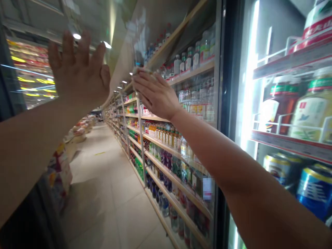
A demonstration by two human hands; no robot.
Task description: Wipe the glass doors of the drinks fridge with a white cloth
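Observation:
A glass door stands in front of me, with the store aisle showing through it. My left hand is raised at the upper left with fingers spread and nothing in it. It seems to rest on the glass or be very close to it; which of these I cannot tell. My right hand reaches across to the upper middle, its fingers flat over a pale cloth pressed to the glass. Most of the cloth is hidden beneath the fingers. Whitish smears or reflections show on the glass above that hand.
On the right, a lit cooler has shelves of bottled drinks and cans. A dark door frame runs beside it. Through the glass, long wooden shelves of bottles line the tiled aisle.

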